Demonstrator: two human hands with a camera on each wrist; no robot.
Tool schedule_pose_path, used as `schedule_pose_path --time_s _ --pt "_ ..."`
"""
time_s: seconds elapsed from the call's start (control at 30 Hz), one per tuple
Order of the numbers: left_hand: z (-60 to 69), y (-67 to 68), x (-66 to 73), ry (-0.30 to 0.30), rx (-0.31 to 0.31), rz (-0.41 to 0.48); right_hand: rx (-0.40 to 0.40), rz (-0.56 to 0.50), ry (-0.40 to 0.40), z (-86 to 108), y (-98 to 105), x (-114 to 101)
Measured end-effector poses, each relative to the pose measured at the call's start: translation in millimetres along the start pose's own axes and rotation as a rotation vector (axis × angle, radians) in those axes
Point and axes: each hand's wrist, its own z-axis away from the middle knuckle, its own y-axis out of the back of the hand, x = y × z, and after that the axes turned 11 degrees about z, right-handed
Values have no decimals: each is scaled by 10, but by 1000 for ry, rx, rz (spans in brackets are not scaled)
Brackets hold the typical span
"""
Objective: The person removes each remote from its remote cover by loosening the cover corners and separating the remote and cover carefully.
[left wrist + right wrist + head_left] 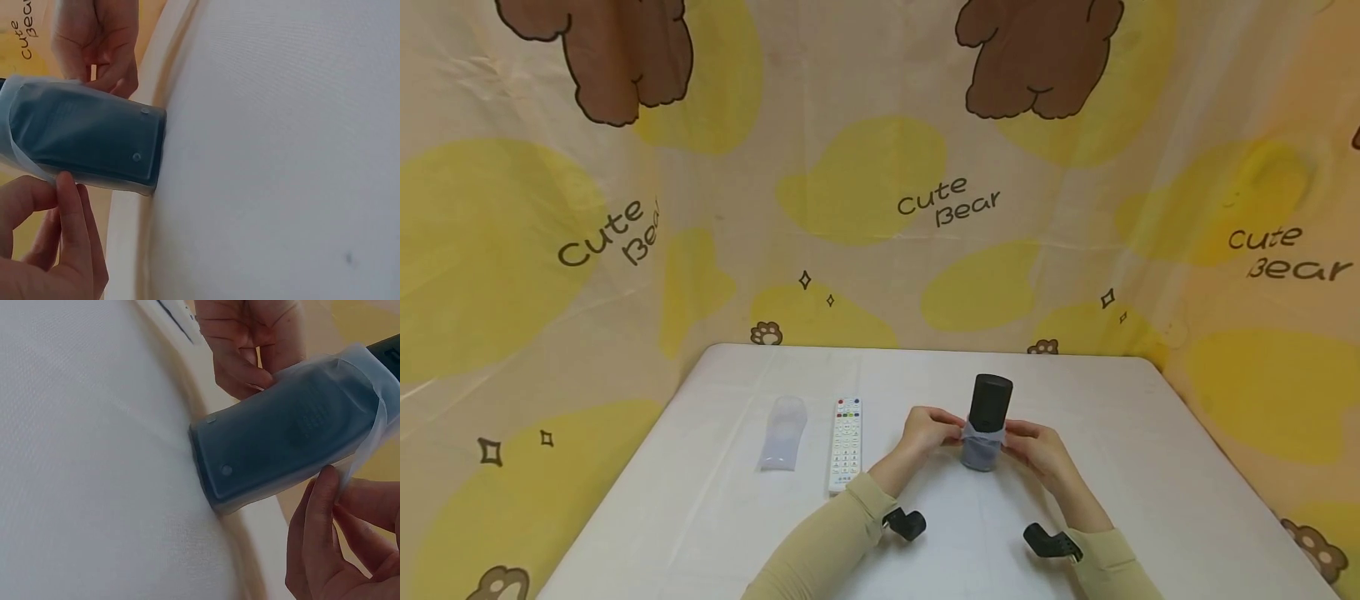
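A black remote control [992, 398] stands upright, slightly tilted, its lower part inside a translucent silicone sleeve [980, 452]. In the head view no buttons show on it. My left hand [923, 433] pinches the sleeve's rim on the left side between thumb and fingers. On the opposite side, my right hand [1037, 450] pinches the rim too. Both wrist views show the sleeve's lower end touching the table, with the rim folded and loose around the remote. The dark body [87, 131] shows through the sleeve in the left wrist view, and likewise in the right wrist view.
A white remote control [847, 446] with several buttons lies on the white table [715, 517], left of my left hand. Further left lies another translucent sleeve [784, 435], flat. Behind the table hangs a bear-print curtain [865, 183].
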Motion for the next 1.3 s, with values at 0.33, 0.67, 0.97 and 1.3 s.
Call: schedule_pose_path --time_s 0.33,0.67,0.97,1.3 --pt "-4 27 -74 33 3 -26 -2 82 -23 -13 -18 89" --pt "-12 32 -81 39 -10 -64 -3 102 -8 -26 -17 120" --pt "-31 16 -106 42 8 -124 12 142 -21 -38 -25 127" --pt "-43 12 -121 57 21 -128 10 110 -27 -51 -35 135"
